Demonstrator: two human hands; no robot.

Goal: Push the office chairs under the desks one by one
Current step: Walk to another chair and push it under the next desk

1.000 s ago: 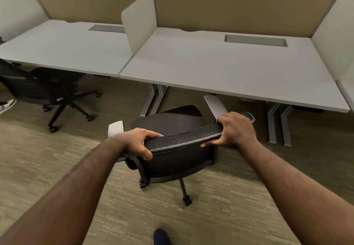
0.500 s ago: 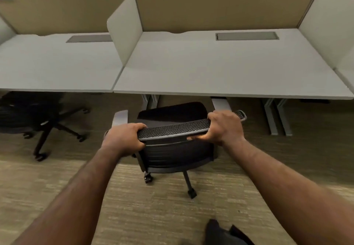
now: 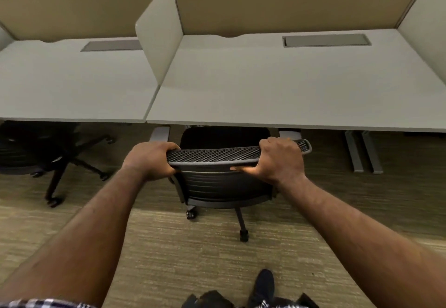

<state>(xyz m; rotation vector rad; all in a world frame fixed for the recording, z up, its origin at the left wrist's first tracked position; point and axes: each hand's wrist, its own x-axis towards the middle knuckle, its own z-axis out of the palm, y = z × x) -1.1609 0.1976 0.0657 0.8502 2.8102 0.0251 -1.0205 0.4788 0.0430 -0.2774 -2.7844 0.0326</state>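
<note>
A black office chair (image 3: 224,184) with a mesh-topped backrest stands in front of the white desk (image 3: 289,90) on the right. Its seat and grey armrests reach just under the desk's front edge. My left hand (image 3: 149,159) grips the left end of the backrest's top rim. My right hand (image 3: 280,159) grips the right end, thumb under the rim. The chair's base is partly hidden; two castors show on the carpet.
A second black office chair (image 3: 36,153) sits part-way under the neighbouring white desk (image 3: 72,85) on the left. A white divider panel (image 3: 159,30) separates the desks, and grey desk legs (image 3: 364,151) stand at right. My shoe (image 3: 264,283) is on the carpet below.
The chair has rolled forward toward the right desk, its seat and armrests now reaching under the desk edge. Both hands kept their grip on the backrest and I stepped closer.
</note>
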